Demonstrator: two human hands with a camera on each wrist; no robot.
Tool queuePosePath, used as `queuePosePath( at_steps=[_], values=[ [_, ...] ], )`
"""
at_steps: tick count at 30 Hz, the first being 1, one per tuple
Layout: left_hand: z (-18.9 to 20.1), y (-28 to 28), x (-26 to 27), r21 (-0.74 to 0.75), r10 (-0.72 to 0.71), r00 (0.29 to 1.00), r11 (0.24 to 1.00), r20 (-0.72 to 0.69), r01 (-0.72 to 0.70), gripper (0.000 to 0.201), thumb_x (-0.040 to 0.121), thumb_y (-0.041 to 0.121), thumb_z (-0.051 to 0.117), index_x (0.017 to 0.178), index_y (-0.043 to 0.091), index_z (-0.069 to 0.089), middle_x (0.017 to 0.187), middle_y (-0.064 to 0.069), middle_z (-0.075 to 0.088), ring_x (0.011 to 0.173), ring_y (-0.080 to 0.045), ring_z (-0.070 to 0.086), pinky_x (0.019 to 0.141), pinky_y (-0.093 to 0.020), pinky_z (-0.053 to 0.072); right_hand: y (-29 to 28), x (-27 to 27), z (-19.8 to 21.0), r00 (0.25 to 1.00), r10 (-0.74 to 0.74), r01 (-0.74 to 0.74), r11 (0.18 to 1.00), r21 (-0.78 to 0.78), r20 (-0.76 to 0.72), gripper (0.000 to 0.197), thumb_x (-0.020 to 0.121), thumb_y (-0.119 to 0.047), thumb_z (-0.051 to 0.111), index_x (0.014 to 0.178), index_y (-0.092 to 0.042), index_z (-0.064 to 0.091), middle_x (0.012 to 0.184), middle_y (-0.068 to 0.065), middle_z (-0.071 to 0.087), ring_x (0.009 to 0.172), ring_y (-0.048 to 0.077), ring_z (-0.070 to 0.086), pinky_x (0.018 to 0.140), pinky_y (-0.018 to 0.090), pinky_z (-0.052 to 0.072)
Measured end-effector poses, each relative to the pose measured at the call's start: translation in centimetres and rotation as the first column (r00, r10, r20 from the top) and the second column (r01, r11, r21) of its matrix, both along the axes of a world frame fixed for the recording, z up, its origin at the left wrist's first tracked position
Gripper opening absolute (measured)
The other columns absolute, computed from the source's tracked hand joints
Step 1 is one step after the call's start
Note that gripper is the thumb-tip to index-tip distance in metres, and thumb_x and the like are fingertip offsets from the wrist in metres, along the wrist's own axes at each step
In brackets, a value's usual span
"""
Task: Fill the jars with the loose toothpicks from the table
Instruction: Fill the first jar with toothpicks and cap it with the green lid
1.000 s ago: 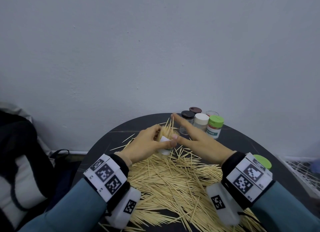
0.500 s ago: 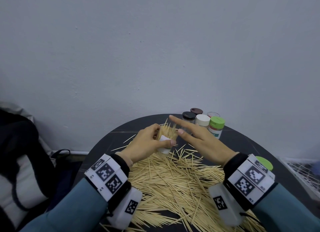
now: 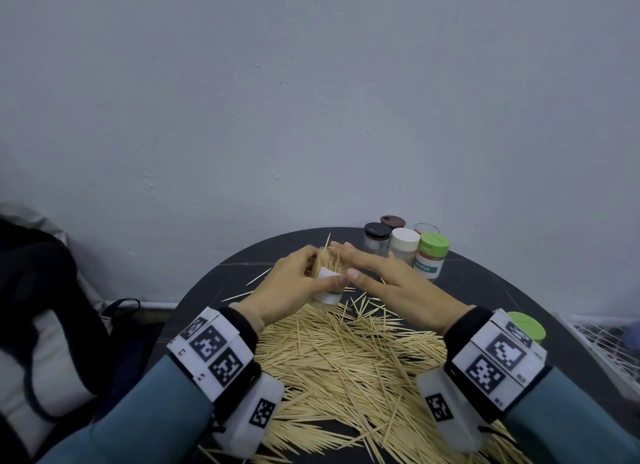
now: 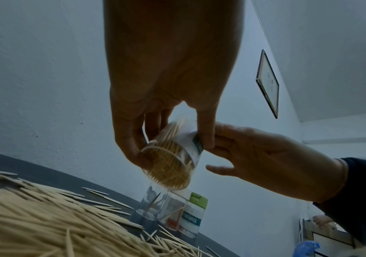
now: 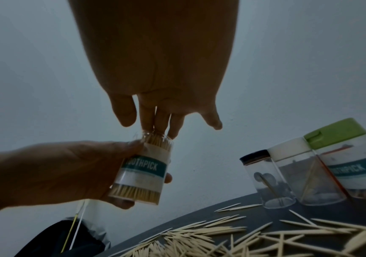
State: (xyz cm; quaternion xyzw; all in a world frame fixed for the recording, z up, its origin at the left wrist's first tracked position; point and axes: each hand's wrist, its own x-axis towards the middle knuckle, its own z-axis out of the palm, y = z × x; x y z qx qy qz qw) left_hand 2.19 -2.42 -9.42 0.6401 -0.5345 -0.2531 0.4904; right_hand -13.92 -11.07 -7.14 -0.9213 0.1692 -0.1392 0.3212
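Dark round worktop [image 3: 485,283], loose toothpicks [image 3: 346,359] heaped mid-front. Left hand [image 3: 287,283] clamped round open jar [image 3: 327,289], lifted, nearly full. Right hand [image 3: 391,276] flat, fingers straight, tamping tips. Advice: press evenly, keep jar upright. Capped jars [image 3: 405,245] at far edge.

The head camera looks down from above at the round table [image 3: 214,283], a bit far away. Each wrist camera sits low and very close, looking up along its hand toward the wall. All three see the toothpick jar [image 3: 327,283] [image 4: 173,156] [image 5: 142,172].
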Motion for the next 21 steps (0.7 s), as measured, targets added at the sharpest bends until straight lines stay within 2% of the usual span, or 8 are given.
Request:
queuePosePath(
  at_steps=[4, 7, 12, 17, 19, 21],
  values=[
    [0.03, 0.00, -0.02, 0.009, -0.007, 1.000, 1.000, -0.003, 0.007, 0.038, 0.078, 0.037, 0.072, 0.106, 0.015, 0.057, 0.093, 0.003, 0.065, 0.081, -0.006, 0.063, 0.060, -0.010, 0.045, 0.05, -0.03, -0.08, 0.998, -0.037, 0.036, 0.999, 0.023, 0.046, 0.052, 0.098, -0.036, 0.040, 0.147, -0.034, 0.022, 0.151, -0.016, 0.029, 0.140, 0.001, 0.023, 0.117, 0.051, 0.014],
    [0.03, -0.02, 0.03, 0.010, -0.004, 1.000, 1.000, 0.016, 0.004, 0.035, 0.079, 0.036, 0.072, 0.103, 0.016, 0.057, 0.092, 0.003, 0.065, 0.078, -0.003, 0.061, 0.059, -0.009, 0.044, 0.14, -0.07, 0.15, 0.997, -0.069, 0.068, 0.997, 0.027, 0.030, 0.054, 0.097, -0.037, 0.040, 0.147, -0.032, 0.022, 0.153, -0.011, 0.026, 0.140, 0.002, 0.022, 0.118, 0.047, 0.015],
    [0.08, 0.02, 0.00, 0.006, 0.004, 0.999, 1.000, 0.041, -0.004, 0.037, 0.078, 0.036, 0.072, 0.104, 0.015, 0.057, 0.087, 0.007, 0.063, 0.074, -0.001, 0.059, 0.057, -0.007, 0.042, 0.26, 0.07, 0.06, 0.997, -0.057, 0.055, 0.998, -0.043, -0.060, 0.048, 0.097, -0.036, 0.039, 0.144, -0.029, 0.031, 0.152, -0.019, 0.021, 0.140, -0.005, 0.014, 0.118, 0.048, 0.007],
    [-0.08, -0.06, 0.16, 0.020, -0.003, 1.000, 1.000, 0.025, 0.002, 0.036, 0.079, 0.036, 0.072, 0.106, 0.016, 0.057, 0.093, 0.005, 0.065, 0.081, -0.005, 0.063, 0.061, -0.010, 0.045, 0.23, -0.12, 0.44, 0.994, -0.017, 0.013, 0.999, 0.031, 0.104, 0.051, 0.095, -0.037, 0.043, 0.144, -0.033, 0.029, 0.150, -0.017, 0.030, 0.138, -0.003, 0.025, 0.116, 0.044, 0.022],
    [-0.14, -0.06, 0.21, 0.018, 0.004, 0.999, 1.000, 0.033, -0.005, 0.036, 0.079, 0.036, 0.072, 0.104, 0.016, 0.057, 0.090, 0.006, 0.064, 0.079, -0.004, 0.061, 0.060, -0.010, 0.044, 0.17, -0.06, 0.37, 0.998, 0.014, -0.014, 1.000, 0.001, 0.066, 0.052, 0.091, -0.046, 0.039, 0.142, -0.036, 0.032, 0.150, -0.023, 0.024, 0.139, -0.006, 0.020, 0.117, 0.049, 0.018],
    [-0.08, -0.04, 0.20, 0.010, 0.011, 0.999, 1.000, 0.037, -0.011, 0.036, 0.078, 0.036, 0.072, 0.104, 0.015, 0.058, 0.086, 0.007, 0.063, 0.074, -0.001, 0.059, 0.057, -0.008, 0.042, 0.03, 0.05, 0.11, 1.000, 0.008, -0.008, 0.999, -0.031, 0.012, 0.054, 0.089, -0.049, 0.037, 0.141, -0.033, 0.036, 0.148, -0.028, 0.019, 0.139, -0.007, 0.017, 0.116, 0.053, 0.013]
  ],
)
